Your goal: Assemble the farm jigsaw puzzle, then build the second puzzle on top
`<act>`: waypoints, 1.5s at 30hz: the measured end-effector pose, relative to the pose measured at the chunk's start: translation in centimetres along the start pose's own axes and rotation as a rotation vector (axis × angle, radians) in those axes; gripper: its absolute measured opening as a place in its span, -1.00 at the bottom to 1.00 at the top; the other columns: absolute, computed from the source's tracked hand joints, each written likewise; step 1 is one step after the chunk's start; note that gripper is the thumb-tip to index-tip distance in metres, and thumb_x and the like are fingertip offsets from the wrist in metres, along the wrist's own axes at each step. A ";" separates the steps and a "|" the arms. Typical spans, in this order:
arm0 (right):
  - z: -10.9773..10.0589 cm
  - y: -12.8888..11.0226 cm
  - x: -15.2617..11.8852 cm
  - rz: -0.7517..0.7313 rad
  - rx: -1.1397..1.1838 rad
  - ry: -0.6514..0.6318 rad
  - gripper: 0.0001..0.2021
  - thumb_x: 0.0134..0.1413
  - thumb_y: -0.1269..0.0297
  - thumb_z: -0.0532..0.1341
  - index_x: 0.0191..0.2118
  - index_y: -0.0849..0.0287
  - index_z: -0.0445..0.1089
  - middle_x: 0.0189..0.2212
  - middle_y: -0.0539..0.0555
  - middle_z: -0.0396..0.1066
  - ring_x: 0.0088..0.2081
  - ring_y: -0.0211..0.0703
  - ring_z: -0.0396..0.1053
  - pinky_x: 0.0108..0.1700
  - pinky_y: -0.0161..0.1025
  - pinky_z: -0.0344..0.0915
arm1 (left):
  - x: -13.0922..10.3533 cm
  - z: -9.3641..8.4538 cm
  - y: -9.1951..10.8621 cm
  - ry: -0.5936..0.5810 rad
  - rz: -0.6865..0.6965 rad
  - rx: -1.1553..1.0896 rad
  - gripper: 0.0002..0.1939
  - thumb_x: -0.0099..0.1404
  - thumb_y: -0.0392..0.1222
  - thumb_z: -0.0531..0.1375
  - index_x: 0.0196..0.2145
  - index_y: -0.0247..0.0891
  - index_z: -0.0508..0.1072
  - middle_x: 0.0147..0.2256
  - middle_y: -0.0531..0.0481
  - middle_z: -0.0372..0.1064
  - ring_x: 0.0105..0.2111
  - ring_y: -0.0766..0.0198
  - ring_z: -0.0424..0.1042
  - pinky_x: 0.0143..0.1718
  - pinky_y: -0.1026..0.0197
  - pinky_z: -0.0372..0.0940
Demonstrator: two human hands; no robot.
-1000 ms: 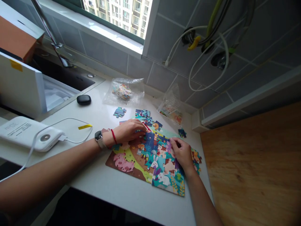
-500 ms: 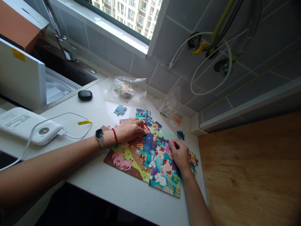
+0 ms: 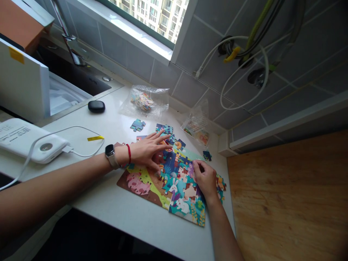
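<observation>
A colourful jigsaw puzzle with a pink pig and white rabbits lies on the white counter. My left hand is spread over its upper left part, fingers apart, holding nothing. At the puzzle's right side my right hand has thumb and fingertips pinched together at the edge of a purple part; whether a piece is between them is too small to tell. Loose pieces lie above the puzzle, among them a blue-green piece and a dark blue piece. More pieces show to the right, partly behind my right wrist.
A clear bag of pieces and another clear bag lie near the tiled wall. A black case, a white power bank with its cable, and a sink are on the left. A wooden surface is at right.
My left hand has opened, its fingers now spread instead of bunched on the puzzle. My right hand remains pinched at nearly the same spot. The view has shifted slightly.
</observation>
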State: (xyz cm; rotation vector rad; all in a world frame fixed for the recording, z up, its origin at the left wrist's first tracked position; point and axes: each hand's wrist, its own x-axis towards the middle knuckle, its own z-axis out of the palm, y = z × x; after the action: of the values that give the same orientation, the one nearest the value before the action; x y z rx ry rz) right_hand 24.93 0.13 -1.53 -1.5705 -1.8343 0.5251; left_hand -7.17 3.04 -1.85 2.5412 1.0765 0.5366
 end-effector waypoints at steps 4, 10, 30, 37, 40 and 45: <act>0.1 -0.5 -0.1 -0.104 -0.045 0.019 -0.67 0.31 0.02 0.21 -0.33 0.11 0.59 -0.36 0.13 0.59 -0.27 0.01 0.52 -0.13 -0.13 0.42 | -0.3 0.8 0.2 -0.065 -0.037 0.022 -0.03 0.07 0.40 0.42 0.34 -0.03 0.38 0.50 -0.27 -0.11 0.45 -0.55 -0.14 0.36 -0.53 -0.08; 0.1 -0.5 0.1 0.008 0.041 -0.007 -0.66 0.25 -0.01 0.22 -0.35 0.13 0.59 -0.34 0.14 0.62 -0.28 0.01 0.53 -0.15 -0.14 0.44 | -0.5 1.1 -0.5 -0.053 -0.045 -0.006 -0.12 0.11 0.36 0.42 0.31 0.01 0.41 0.51 -0.18 -0.10 0.47 -0.49 -0.18 0.40 -0.50 -0.14; 0.6 0.5 0.1 -0.085 -0.096 0.006 -0.68 0.32 0.09 0.17 -0.33 0.11 0.60 -0.33 0.13 0.61 -0.33 -0.04 0.50 -0.20 -0.15 0.38 | -0.5 0.8 -0.8 -0.138 -0.055 0.011 -0.12 0.20 0.43 0.34 0.35 0.02 0.35 0.53 -0.15 -0.17 0.47 -0.50 -0.22 0.40 -0.49 -0.26; 0.5 0.4 0.1 -0.109 -0.085 -0.004 -0.70 0.31 0.12 0.20 -0.33 0.11 0.61 -0.35 0.11 0.60 -0.34 -0.05 0.49 -0.20 -0.17 0.37 | -0.2 0.3 -1.0 -0.131 -0.040 -0.031 -0.15 0.17 0.40 0.38 0.30 -0.01 0.41 0.50 -0.16 -0.07 0.48 -0.45 -0.18 0.41 -0.50 -0.22; 0.5 0.1 0.1 -0.110 -0.081 -0.009 -0.71 0.31 0.13 0.19 -0.34 0.12 0.61 -0.37 0.11 0.59 -0.35 -0.06 0.49 -0.21 -0.17 0.36 | 0.4 -0.8 -0.6 -0.053 0.035 -0.156 -0.34 0.28 0.31 0.34 0.20 -0.09 0.50 0.41 -0.19 0.18 0.42 -0.25 0.09 0.43 -0.36 -0.05; 0.4 0.1 0.0 -0.103 -0.088 -0.014 -0.71 0.31 0.11 0.20 -0.31 0.11 0.61 -0.37 0.10 0.59 -0.33 -0.04 0.50 -0.20 -0.16 0.37 | 1.0 -2.5 0.2 0.263 -0.063 -0.367 -0.57 0.51 0.18 0.15 -0.04 -0.21 0.61 -0.06 -0.13 0.62 -0.05 0.14 0.58 0.08 0.05 0.44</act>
State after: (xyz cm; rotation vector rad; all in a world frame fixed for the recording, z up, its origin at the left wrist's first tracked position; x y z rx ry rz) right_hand 24.71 0.26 -1.91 -1.5226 -1.9610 0.4150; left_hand -7.56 3.98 0.65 2.1529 1.0274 0.9738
